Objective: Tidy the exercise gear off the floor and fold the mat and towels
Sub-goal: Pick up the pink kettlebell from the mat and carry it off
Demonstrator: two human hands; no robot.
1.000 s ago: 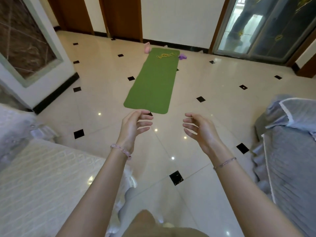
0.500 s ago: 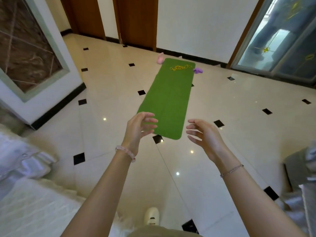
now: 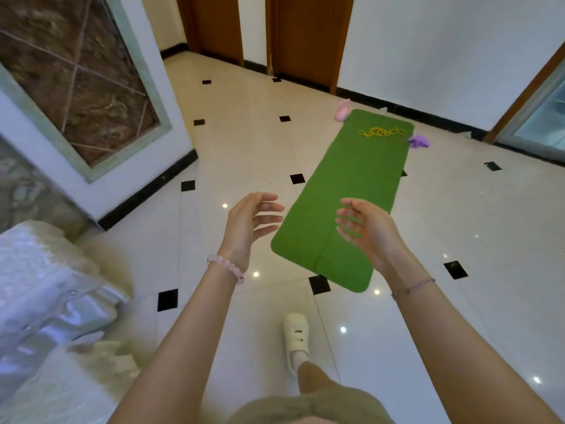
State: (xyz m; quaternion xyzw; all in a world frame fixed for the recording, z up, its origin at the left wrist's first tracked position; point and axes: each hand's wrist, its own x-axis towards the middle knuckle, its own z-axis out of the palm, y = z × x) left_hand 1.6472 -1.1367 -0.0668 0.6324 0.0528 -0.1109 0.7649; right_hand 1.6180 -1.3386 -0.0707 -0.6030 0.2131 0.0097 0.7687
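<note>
Left hand [image 3: 249, 223] and right hand [image 3: 365, 229] raised above floor, fingers loosely spread, held nothing. Green mat [image 3: 345, 203] lay flat; yellow rope [image 3: 382, 132] on far end.

**Setting:** private home, living area or hall.

**Evidence:**
- Glossy cream tiled floor [image 3: 244, 154] with small black diamond insets [image 3: 297, 179].
- Black skirting [image 3: 428, 114] along white walls.
- Two dark wooden doors [image 3: 308, 35] at the far side.
- Sliding glass door [image 3: 544, 117] at far right.
- Brown stone wall panel [image 3: 70, 78] in a pale green frame, left.

**Soft furnishing:** white quilted cover [image 3: 46, 286] at near left, blurred, possibly a sofa or bed throw.

**Domestic use:**
- Green exercise mat [image 3: 351, 194] laid flat on the floor, with a yellow cord [image 3: 382, 132] on its far end.
- Person wearing a white house slipper [image 3: 295, 335].
</note>
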